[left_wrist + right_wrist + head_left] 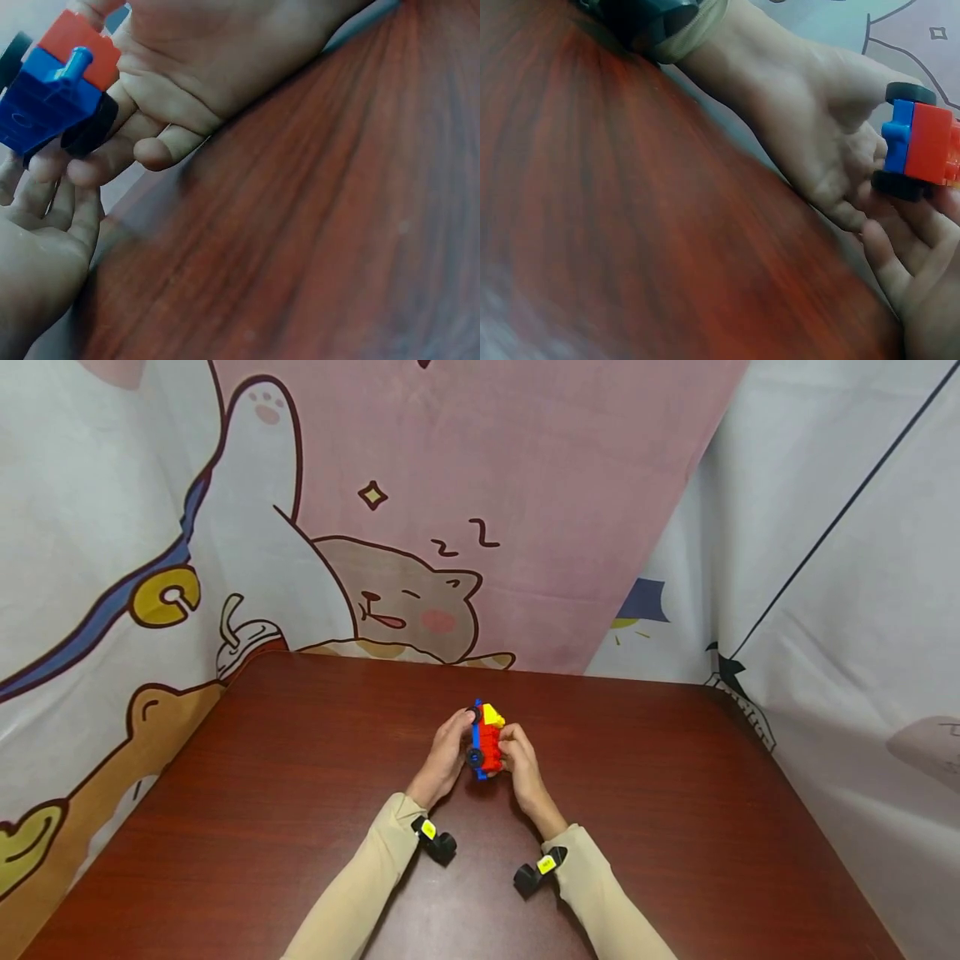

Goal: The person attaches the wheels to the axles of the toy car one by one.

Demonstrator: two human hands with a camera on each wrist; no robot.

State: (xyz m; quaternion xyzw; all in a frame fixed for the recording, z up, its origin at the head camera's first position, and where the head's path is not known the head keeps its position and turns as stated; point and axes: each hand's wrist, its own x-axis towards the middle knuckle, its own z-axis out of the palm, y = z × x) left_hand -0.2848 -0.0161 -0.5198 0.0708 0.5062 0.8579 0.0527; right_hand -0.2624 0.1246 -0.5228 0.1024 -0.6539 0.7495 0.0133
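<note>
A small toy car (490,747) of red and yellow pieces on a blue base with black wheels is between both hands, over the far half of the table. My left hand (441,765) grips its blue, wheeled side, with the thumb at the far wheel. On the red side, the curled fingers of my right hand (524,770) hold it. The left wrist view shows the blue underside of the car (49,105) and a short blue peg (73,66) at its end. In the right wrist view, the car's red end (930,142) faces the camera between two wheels.
The brown wooden table (300,827) spreads around both arms. A cartoon-printed cloth (555,510) hangs behind its far edge, and pale cloth (847,610) hangs along the right. Black wrist cameras (437,843) sit at the cuffs of the beige sleeves.
</note>
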